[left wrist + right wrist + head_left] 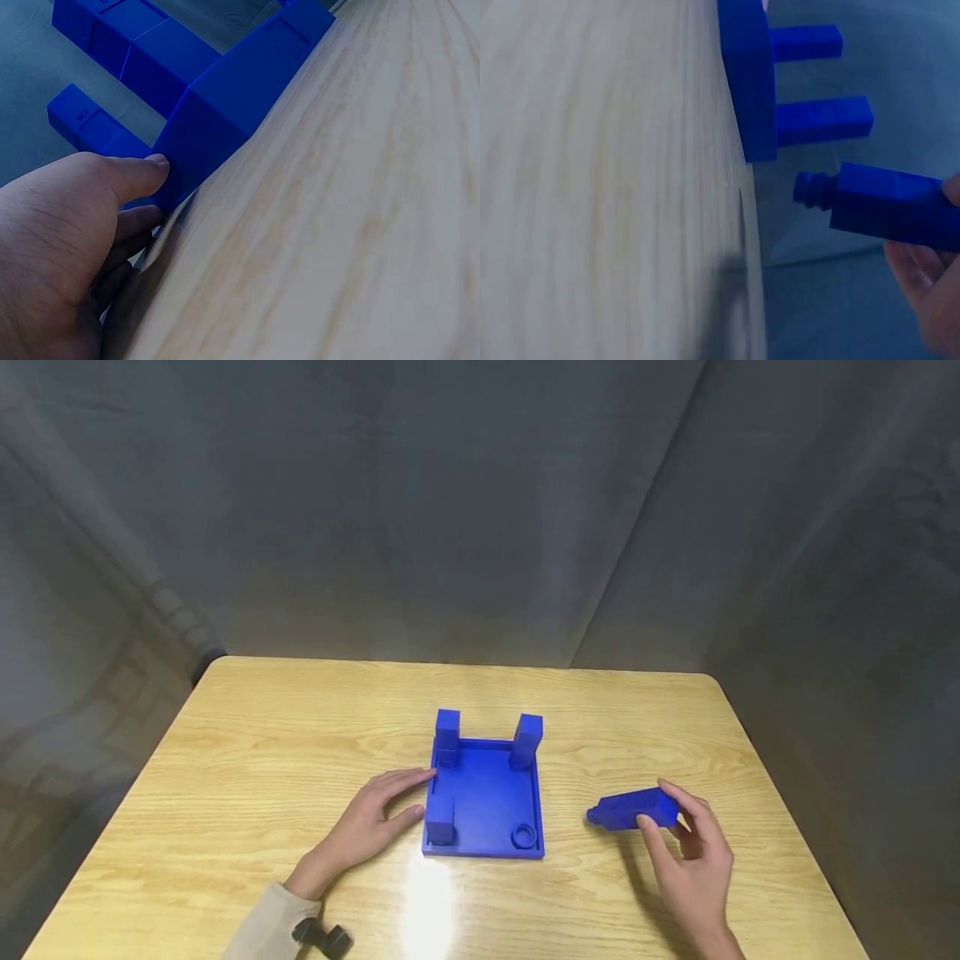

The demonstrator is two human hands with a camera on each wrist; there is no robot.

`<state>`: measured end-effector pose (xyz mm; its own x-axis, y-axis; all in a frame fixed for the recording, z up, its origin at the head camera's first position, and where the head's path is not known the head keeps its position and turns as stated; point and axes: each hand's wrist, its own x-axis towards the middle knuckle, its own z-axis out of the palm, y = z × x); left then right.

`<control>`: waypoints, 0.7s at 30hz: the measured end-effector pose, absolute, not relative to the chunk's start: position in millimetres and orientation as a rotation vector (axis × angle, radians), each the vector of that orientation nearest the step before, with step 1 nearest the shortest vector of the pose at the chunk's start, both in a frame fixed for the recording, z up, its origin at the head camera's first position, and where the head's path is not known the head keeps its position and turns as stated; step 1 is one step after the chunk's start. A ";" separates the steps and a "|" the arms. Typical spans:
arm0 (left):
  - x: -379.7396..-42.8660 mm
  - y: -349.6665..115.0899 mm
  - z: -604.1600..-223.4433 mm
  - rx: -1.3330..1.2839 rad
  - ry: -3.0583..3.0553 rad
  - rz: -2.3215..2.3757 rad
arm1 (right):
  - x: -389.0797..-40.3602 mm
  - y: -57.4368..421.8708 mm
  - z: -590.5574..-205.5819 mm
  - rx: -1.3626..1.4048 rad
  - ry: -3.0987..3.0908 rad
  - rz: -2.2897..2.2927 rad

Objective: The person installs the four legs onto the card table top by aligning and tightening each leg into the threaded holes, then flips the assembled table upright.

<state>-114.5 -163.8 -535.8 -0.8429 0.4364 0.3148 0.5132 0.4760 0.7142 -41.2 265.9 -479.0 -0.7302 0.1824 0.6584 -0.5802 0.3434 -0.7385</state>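
A blue square tray-like base (491,797) with a raised rim lies on the table. Square blue posts stand on three of its corners: a back left post (447,735), a back right post (527,739) and a front left post (440,818). The front right corner bears a bare round socket (524,836). My left hand (371,818) rests its fingertips and thumb against the base's left side, fingers fairly straight. To the right of the base, my right hand (697,860) pinches a loose blue post (892,202) by one end, its threaded tip pointing left toward the base.
The wooden table (285,727) has rounded far corners. Dark grey curtains (450,510) hang behind it and at both sides. A black strap device (322,937) sits on the left wrist, at the beige sleeve (273,925).
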 end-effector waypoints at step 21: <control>-113.8 -162.8 -537.7 -0.843 -2.617 -1.279 | -56.3 213.0 -469.9 0.791 -1.909 1.450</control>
